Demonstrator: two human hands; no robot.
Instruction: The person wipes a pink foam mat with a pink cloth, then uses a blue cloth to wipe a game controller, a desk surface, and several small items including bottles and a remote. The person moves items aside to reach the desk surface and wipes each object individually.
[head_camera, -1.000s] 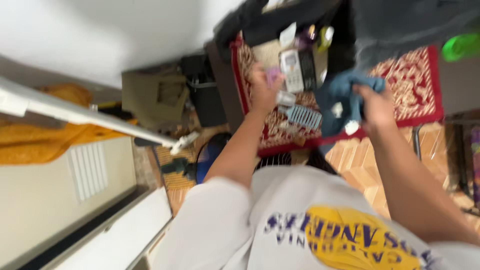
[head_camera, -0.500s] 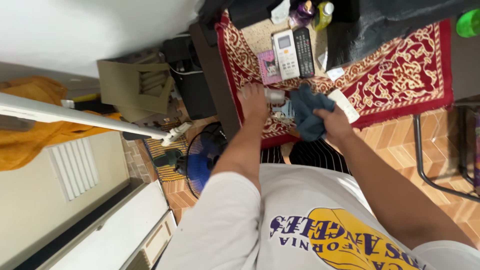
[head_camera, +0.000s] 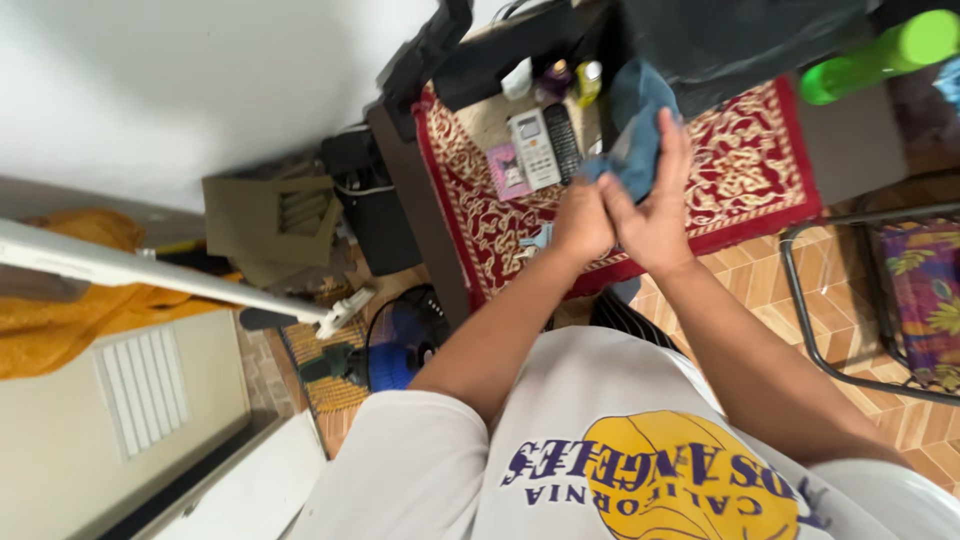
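Observation:
My two hands meet above a table covered by a red patterned cloth (head_camera: 745, 160). My right hand (head_camera: 652, 215) holds a blue rag (head_camera: 632, 125), its fingers stretched up along it. Pressed against it, my left hand (head_camera: 582, 222) is a closed fist at the rag's lower end; whatever is inside the fist is hidden. Just left of the hands lie a white remote (head_camera: 531, 150), a black remote (head_camera: 563, 140) and a small pink card (head_camera: 505, 170). Part of a light-blue comb (head_camera: 538, 238) shows under my left wrist.
Small bottles (head_camera: 588, 80) and a dark bag stand at the table's back, a green bottle (head_camera: 880, 55) at the far right. A blue fan (head_camera: 405, 340), a cardboard box (head_camera: 270, 215) and a white pole (head_camera: 150, 272) are on the left, a metal chair frame (head_camera: 830, 300) on the right.
Both hands have lifted from the table's front edge and come together. The blue rag has risen with my right hand. The view has shifted, so the table sits higher and smaller.

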